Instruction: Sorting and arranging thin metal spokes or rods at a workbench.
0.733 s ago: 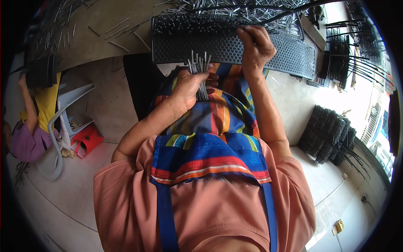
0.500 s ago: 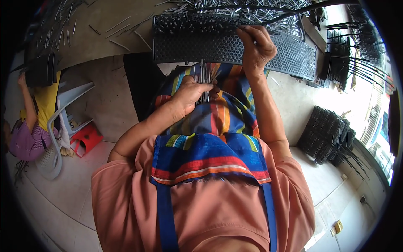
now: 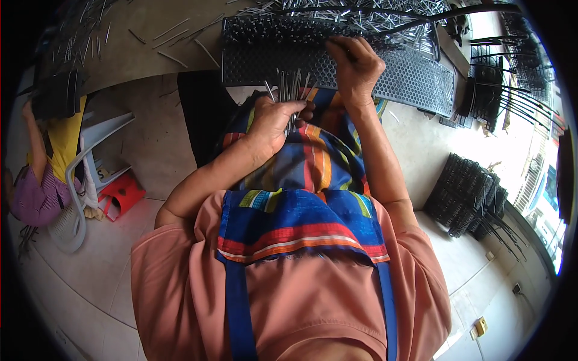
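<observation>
A bundle of thin silvery metal rods [image 3: 292,87] is gripped in my left hand [image 3: 268,123], low over my lap. Its upper ends fan out in front of the near edge of a long dark perforated rack [image 3: 415,78]. Over the middle of that rack hovers my right hand [image 3: 359,71], closed in a pinch with thumb and fingers together. Whatever sits between those fingertips is too small or hidden to make out. Many small rod ends [image 3: 271,35] stand up from the holes along the rack's far left part, while the holes nearer me and to the right show bare.
Loose rods [image 3: 373,24] lie heaped behind the rack, and several are scattered on the brown tabletop [image 3: 135,57]. Stacked black racks [image 3: 463,195] stand on the floor at right. At left, another person in a purple top [image 3: 39,201] works beside a grey chair [image 3: 75,225] and red container [image 3: 123,195].
My right hand has shifted left along the rack, still pinched. My left hand has risen slightly, and the rod bundle now overlaps the rack's front edge, its ends more spread.
</observation>
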Motion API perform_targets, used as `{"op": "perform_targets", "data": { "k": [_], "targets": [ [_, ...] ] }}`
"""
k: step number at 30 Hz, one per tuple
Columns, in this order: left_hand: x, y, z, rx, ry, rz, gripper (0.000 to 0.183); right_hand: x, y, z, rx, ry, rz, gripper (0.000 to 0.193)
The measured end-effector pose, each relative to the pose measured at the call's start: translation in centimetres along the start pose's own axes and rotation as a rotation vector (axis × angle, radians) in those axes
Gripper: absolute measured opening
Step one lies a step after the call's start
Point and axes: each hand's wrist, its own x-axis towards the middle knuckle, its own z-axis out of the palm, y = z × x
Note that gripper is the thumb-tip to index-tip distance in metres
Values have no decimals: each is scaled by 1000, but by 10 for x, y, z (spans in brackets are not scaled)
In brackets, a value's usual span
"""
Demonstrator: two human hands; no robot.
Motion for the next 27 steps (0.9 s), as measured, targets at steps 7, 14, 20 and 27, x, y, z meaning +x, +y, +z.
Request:
{"op": "perform_targets", "data": {
  "k": [7,14,20,27],
  "targets": [
    [13,-1,7,-113,1,7,16,8,-5,-5,-116,-132,-15,10],
    [17,-5,12,-139,6,-32,15,0,2,-7,-44,-80,-41,9],
    [16,-2,15,-174,-8,-12,13,8,5,-4,-145,-93,-88,9],
    [25,-6,9,-234,-46,-58,16,4,5,-13,-233,-219,-166,13]
  ]
}}
